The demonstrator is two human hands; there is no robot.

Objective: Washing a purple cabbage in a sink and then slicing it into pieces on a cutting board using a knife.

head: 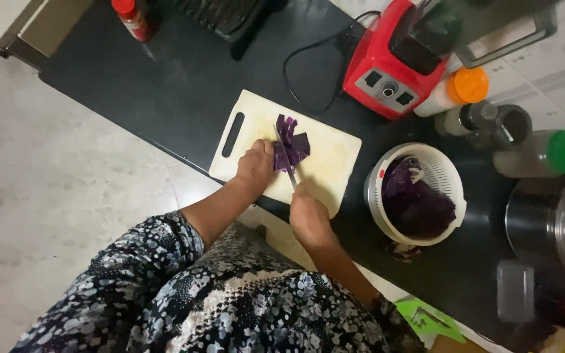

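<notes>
Purple cabbage pieces (293, 145) lie on a cream cutting board (325, 167) on the black counter. My left hand (255, 167) presses on the near side of the cabbage, fingers curled. My right hand (308, 216) is closed around the handle of a knife (285, 157), whose blade runs across the cabbage beside the left hand's fingers. A white colander bowl (449, 180) with more purple cabbage in it stands just right of the board.
A red blender base (390, 75) with its black cord stands behind the board. An orange-capped bottle (456, 91), a green-capped bottle (544, 153), a metal pot (557, 225) and a red-capped bottle (130, 16) line the counter. The tiled floor lies to the left.
</notes>
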